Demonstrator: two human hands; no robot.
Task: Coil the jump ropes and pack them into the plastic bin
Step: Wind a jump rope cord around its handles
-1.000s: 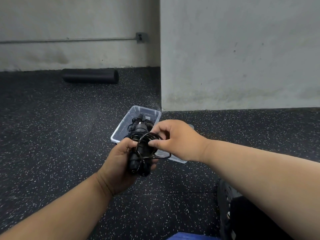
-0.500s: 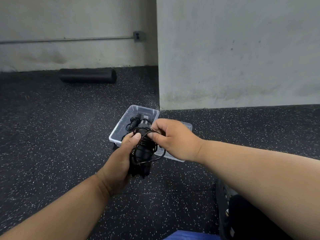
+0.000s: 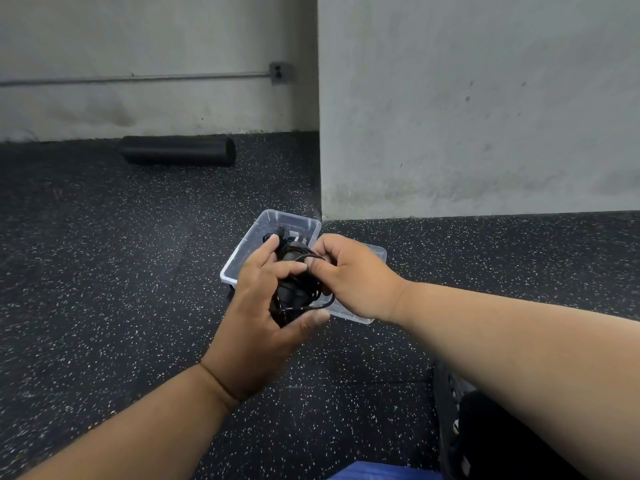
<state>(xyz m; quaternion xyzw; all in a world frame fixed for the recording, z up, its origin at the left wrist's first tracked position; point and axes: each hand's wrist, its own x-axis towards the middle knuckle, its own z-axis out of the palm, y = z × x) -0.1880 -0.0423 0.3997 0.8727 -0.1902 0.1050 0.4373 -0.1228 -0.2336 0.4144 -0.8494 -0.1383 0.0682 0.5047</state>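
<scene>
The left hand point(image 3: 258, 306) is gripping a black jump rope point(image 3: 294, 289), its handles bunched and cord wound round them, fingers and thumb curled about the bundle; the right hand point(image 3: 349, 275) is pinching a strand of the cord at the bundle's top; both are hovering above the clear plastic bin point(image 3: 242, 254), which is sitting on the speckled floor point(image 3: 104, 271) near the wall's corner point(image 3: 320, 202); more black rope point(image 3: 273, 235) is lying inside the bin; a black foam roller point(image 3: 178, 150) is resting by the far wall.

left hand point(image 3: 263, 306) and right hand point(image 3: 349, 275) hide most of jump rope point(image 3: 294, 289) bundle and plastic bin point(image 3: 242, 251) interior; bin contents too dark to identify.
</scene>
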